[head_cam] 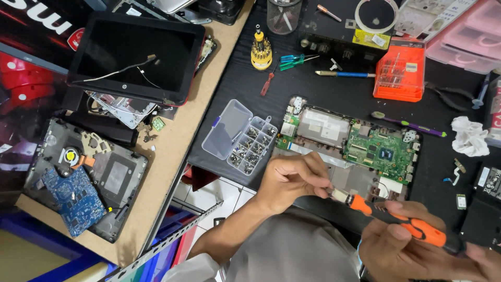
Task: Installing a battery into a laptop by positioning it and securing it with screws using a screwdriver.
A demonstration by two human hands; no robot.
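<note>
The orange-and-black plastic screwdriver slants up-left from the gripping right hand; left hand fingers pinch its tip.

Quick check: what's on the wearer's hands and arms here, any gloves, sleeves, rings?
Both the left hand and right hand are bare: no gloves, and no rings or watch visible. The left forearm is uncovered up to a pale short sleeve at the elbow. The right arm is out of frame.
</note>
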